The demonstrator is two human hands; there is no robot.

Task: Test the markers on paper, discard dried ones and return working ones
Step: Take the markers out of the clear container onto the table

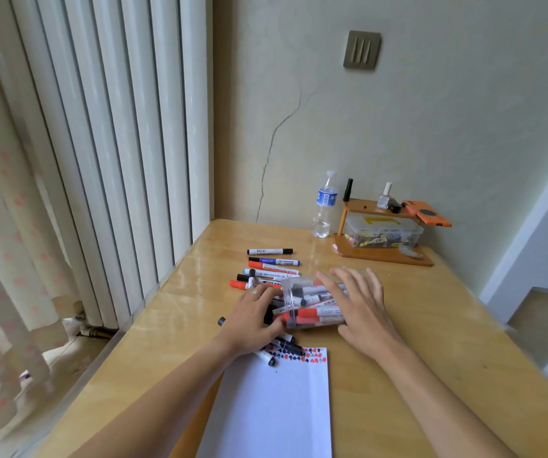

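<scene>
Clear plastic jar (312,300) lying on its side at mid-table (431,325), stuffed with markers, right hand (362,302) resting flat on it, fingers straight. Left hand (254,320) gripping markers at its mouth, above the paper (276,408). Lying loose farther left, more markers (271,267).

Soft daylight enters from the left through the curtain (8,259); pale glare streaks the table (200,279); shadows are faint; wide-angle bending bows the edges, and corners blur
</scene>
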